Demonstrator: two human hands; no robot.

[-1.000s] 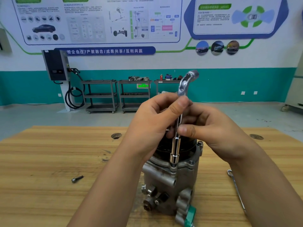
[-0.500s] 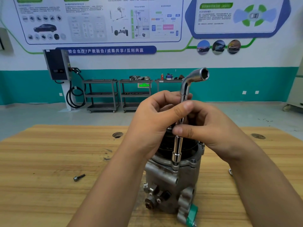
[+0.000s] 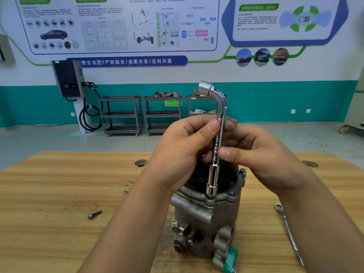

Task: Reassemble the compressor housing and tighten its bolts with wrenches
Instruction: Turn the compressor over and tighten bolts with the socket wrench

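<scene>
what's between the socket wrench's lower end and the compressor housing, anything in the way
Nothing visible. The lower end of the socket wrench sits straight down on the rim of the compressor housing; no bolt head shows under it. The left hand and right hand grip the shaft higher up.

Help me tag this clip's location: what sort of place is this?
Probably a vehicle-repair training workshop: white wall posters with car diagrams, a black charging unit with a coiled cable, and a grey metal compressor under a chrome L-shaped socket wrench on a wooden workbench.
</scene>
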